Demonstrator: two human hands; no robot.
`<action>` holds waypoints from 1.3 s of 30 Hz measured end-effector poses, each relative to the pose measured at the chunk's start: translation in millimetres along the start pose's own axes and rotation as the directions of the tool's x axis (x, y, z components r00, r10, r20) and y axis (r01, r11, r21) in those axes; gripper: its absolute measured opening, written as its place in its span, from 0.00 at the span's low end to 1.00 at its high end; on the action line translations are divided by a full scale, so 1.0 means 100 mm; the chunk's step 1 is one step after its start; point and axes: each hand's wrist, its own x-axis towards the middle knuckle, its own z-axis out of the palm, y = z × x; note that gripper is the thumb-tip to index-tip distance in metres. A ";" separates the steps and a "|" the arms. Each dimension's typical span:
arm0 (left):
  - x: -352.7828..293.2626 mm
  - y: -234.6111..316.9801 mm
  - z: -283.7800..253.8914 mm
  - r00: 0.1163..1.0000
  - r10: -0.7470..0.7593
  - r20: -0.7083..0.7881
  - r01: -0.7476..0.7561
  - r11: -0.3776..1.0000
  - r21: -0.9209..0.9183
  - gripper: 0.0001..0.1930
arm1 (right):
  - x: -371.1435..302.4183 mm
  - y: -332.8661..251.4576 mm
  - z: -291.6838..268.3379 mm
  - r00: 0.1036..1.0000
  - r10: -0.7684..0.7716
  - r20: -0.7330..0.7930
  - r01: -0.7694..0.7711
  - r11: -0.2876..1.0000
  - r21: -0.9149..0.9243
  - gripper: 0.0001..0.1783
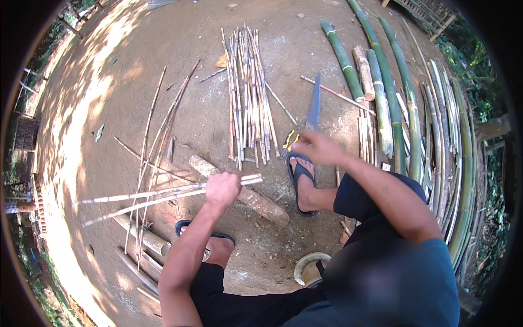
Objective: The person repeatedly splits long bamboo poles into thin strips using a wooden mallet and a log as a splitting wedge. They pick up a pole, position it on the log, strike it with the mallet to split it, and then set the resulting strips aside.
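Note:
My left hand [223, 188] is closed around two thin bamboo sticks [144, 196], whose long ends fan out to the left and whose short ends poke out on the right. They lie across above a short log [256, 203] on the ground. My right hand [322, 148] is at the yellow and black handle of a handsaw [314, 106], its fingers curled against the grip and partly covering it. The saw's blade points away from me. Just below the handle is my right foot in a dark flip-flop [299, 177].
A bundle of cut bamboo sticks [250, 98] lies ahead. Loose long sticks [158, 128] spread at left, near thicker pieces [143, 234]. Green bamboo poles [385, 82] and split lengths [444, 136] line the right. A pale round container [300, 267] stands near my legs.

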 end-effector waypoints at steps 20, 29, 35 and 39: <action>0.67 0.29 0.05 0.708 0.370 -0.602 -0.323 0.927 0.190 0.21 | 0.35 0.00 2.07 0.861 0.364 -0.354 -0.158 0.855 0.494 0.20; 1.25 0.20 0.43 0.943 -0.304 0.131 0.181 0.143 -0.973 0.21 | 1.05 -0.12 2.05 0.827 0.428 -0.365 -0.239 0.855 0.459 0.19; 1.48 0.26 0.65 0.850 -0.526 0.031 0.145 0.177 -0.974 0.22 | 1.07 -0.06 2.07 0.852 0.418 -0.316 -0.309 0.888 0.341 0.27; 1.60 0.11 0.62 0.759 -0.647 0.075 0.016 -0.096 -0.995 0.19 | 1.25 0.18 2.06 0.788 0.472 -0.396 -0.358 0.874 0.330 0.33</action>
